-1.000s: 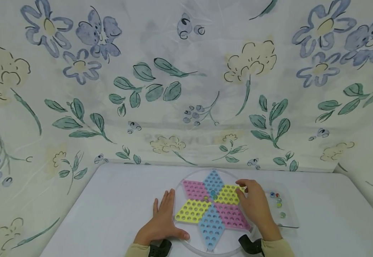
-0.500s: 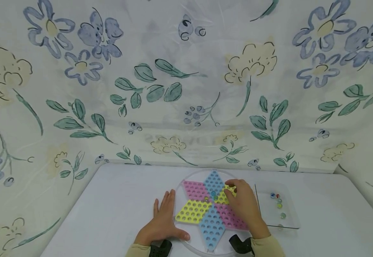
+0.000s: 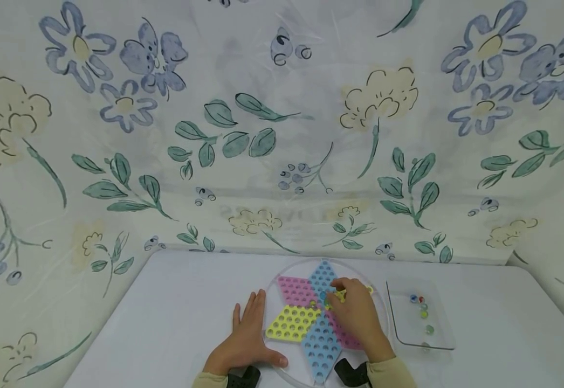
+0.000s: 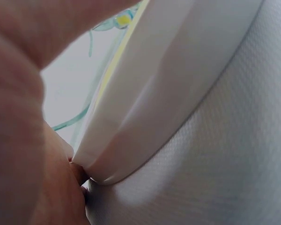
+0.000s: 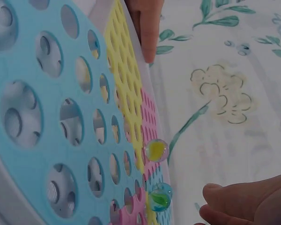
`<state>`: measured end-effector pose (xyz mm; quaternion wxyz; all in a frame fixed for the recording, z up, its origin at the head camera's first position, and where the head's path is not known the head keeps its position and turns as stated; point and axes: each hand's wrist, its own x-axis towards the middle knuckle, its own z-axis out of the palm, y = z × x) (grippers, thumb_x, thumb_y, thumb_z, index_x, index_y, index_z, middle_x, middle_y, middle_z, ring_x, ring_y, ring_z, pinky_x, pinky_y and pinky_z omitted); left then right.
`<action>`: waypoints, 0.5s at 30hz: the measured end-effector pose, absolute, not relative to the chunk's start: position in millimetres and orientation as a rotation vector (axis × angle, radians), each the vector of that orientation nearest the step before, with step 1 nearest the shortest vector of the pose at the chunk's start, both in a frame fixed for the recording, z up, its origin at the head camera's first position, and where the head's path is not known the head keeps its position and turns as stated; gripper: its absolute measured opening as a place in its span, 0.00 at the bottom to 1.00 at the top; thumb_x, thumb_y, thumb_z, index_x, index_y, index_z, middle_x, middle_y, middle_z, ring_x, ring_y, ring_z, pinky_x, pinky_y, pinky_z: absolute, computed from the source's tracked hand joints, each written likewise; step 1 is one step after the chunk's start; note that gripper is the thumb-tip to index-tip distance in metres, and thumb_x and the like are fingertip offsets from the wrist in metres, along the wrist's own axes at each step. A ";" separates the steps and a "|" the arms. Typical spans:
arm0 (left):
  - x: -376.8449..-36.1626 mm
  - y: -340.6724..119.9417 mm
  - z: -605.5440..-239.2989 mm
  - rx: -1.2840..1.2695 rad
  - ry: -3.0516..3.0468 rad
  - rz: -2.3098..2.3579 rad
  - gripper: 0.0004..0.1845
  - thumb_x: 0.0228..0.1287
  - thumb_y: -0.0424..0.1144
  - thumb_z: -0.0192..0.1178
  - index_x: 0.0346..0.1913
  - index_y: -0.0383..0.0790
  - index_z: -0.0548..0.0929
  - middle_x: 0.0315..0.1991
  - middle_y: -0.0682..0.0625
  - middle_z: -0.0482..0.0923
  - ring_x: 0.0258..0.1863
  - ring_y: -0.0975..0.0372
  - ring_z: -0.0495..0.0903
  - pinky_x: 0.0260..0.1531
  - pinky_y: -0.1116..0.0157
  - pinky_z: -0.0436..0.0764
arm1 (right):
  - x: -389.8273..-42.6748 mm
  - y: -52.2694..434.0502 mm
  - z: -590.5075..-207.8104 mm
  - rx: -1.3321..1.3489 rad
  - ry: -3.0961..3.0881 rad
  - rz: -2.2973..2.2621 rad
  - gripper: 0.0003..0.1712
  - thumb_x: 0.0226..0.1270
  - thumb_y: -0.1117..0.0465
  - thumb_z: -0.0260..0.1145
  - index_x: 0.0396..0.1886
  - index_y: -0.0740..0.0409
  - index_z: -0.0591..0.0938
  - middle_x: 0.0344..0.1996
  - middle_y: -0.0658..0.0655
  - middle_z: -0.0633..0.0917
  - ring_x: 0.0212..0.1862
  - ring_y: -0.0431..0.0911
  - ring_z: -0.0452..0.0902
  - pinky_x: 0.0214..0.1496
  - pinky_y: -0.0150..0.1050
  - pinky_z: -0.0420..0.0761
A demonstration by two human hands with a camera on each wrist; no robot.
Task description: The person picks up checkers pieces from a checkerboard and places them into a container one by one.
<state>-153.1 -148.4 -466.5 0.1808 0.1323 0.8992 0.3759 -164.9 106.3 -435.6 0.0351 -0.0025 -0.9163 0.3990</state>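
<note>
A left hand (image 3: 245,338), fingers spread, likely steadies the left edge of a round plastic pastel-star board (image 3: 293,324); the right hand (image 3: 356,312) bends near clear, colour-swirled glass marbles (image 5: 157,151), pinch hidden.

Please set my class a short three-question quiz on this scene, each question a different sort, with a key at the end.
1. Fill the gap: the clear tray with marbles stands on the person's ____ side of the board.
2. True or false: the left hand lies inside the tray.
3. Multiple choice: which colour is missing from the board's star sections? A pink; B black; C blue; D yellow.

Key: 1. right; 2. false, it rests at the board's rim; 3. B.
</note>
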 end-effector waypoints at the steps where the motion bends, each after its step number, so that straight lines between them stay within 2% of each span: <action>1: -152.9 -148.2 -466.6 0.369 2.542 1.059 0.81 0.35 0.60 0.83 0.78 0.25 0.37 0.80 0.31 0.36 0.79 0.40 0.31 0.69 0.37 0.24 | -164.7 105.4 -436.1 -0.014 -2.825 1.220 0.14 0.67 0.61 0.69 0.48 0.64 0.85 0.41 0.57 0.83 0.39 0.48 0.78 0.43 0.48 0.81; 15: -153.2 -147.7 -467.0 0.350 2.538 1.062 0.81 0.33 0.60 0.84 0.79 0.26 0.38 0.80 0.31 0.36 0.79 0.41 0.31 0.69 0.38 0.24 | -161.1 99.8 -443.4 0.023 -2.835 1.176 0.13 0.64 0.63 0.69 0.46 0.66 0.85 0.38 0.57 0.83 0.41 0.50 0.79 0.46 0.50 0.81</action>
